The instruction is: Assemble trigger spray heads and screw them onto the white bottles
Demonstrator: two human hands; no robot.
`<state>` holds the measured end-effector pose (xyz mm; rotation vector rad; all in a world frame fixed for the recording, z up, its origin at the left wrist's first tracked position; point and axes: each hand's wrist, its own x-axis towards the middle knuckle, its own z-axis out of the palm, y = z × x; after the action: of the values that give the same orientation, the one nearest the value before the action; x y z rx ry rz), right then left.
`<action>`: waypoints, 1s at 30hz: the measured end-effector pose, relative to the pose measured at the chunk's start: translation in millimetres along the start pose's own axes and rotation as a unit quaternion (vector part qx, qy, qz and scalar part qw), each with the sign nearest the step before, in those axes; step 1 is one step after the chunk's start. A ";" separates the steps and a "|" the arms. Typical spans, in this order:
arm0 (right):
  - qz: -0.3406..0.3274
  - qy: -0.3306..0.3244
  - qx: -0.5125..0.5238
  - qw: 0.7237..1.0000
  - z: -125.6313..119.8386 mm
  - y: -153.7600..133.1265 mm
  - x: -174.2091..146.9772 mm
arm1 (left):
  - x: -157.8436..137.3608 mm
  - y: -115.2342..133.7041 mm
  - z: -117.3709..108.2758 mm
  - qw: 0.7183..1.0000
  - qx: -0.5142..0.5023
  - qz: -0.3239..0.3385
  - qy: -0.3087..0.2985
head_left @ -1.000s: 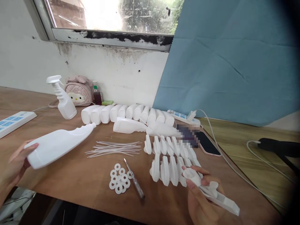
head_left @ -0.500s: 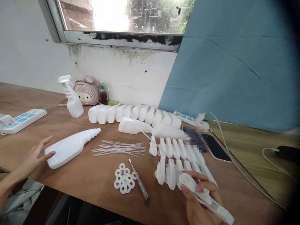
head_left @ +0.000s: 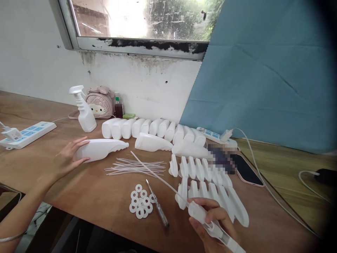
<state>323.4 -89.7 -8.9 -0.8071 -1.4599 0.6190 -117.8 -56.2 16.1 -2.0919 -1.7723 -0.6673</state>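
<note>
My left hand [head_left: 65, 156] grips the base of a white plastic bottle [head_left: 101, 149] that lies on its side, neck pointing right. In my right hand [head_left: 218, 219] is a white trigger spray head [head_left: 197, 212], with a thin dip tube [head_left: 158, 176] running from it up and left, over a pile of loose tubes [head_left: 123, 167]. Close to the right hand, several more spray heads [head_left: 202, 168] lie in two rows. A heap of white ring washers [head_left: 140, 201] and a clear-handled screwdriver [head_left: 159, 208] lie in front of the loose tubes.
Several white bottles [head_left: 126, 129] line the wall, with two more [head_left: 152, 142] lying before them. An assembled spray bottle [head_left: 86, 116] stands by a pink bag [head_left: 100, 102]. Power strips [head_left: 34, 133] sit left and right. A phone [head_left: 246, 168] and cables lie at right.
My left hand has closed on the bottle and shifted it right and away from me. My right hand has moved left with the spray head and its tube.
</note>
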 end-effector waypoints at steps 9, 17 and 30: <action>0.047 -0.010 -0.007 0.999 8.4 -9.3 -2.2 | 39.7 4.5 24.6 0.995 0.042 0.074 -0.042; -0.012 -0.076 -0.037 0.996 7.6 -3.3 -0.3 | 52.9 -5.2 47.7 0.993 0.060 0.101 -0.006; -0.045 -0.142 -0.055 0.987 24.4 -10.7 -4.9 | 30.2 151.3 -28.8 0.946 -0.158 0.281 -0.022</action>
<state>297.8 -97.6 -5.0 -0.7548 -1.7952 0.6059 30.3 -73.4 65.1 -2.6721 -1.0369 -0.7689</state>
